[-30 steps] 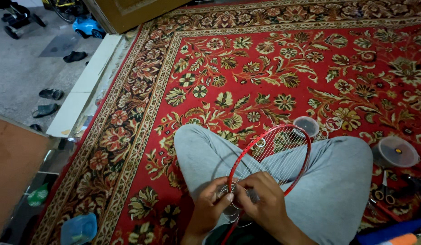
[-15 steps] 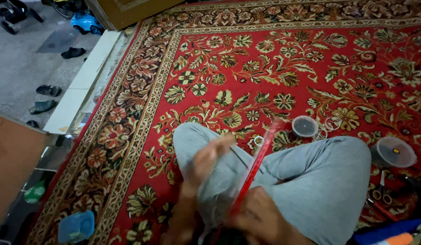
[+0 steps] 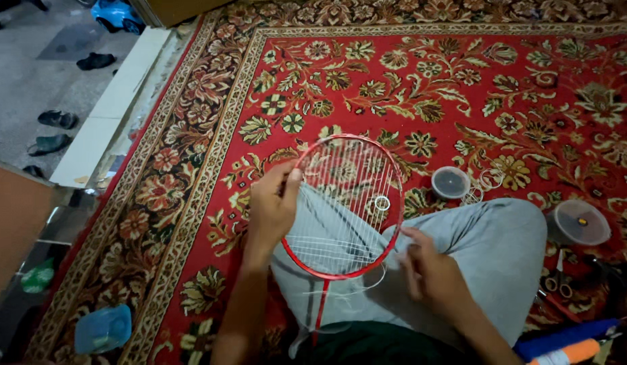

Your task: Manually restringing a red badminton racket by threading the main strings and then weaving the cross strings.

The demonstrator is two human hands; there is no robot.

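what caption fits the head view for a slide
Left hand grips a red badminton racket frame over grey-trousered legs; right hand beside its strings, on a red floral carpet.

Dim, warm indoor light; slight blur

Packaging observed: a small round clear plastic tub (image 3: 450, 182), dark inside, standing on the red carpet just past the knee. A larger round clear container (image 3: 579, 222) lies to its right, near the frame's right edge, with a small yellowish item inside. A blue plastic container (image 3: 103, 328) sits at lower left on the carpet border. A green packet-like item (image 3: 38, 278) shows at far left; kind unclear. No labels, signs or screens in view.
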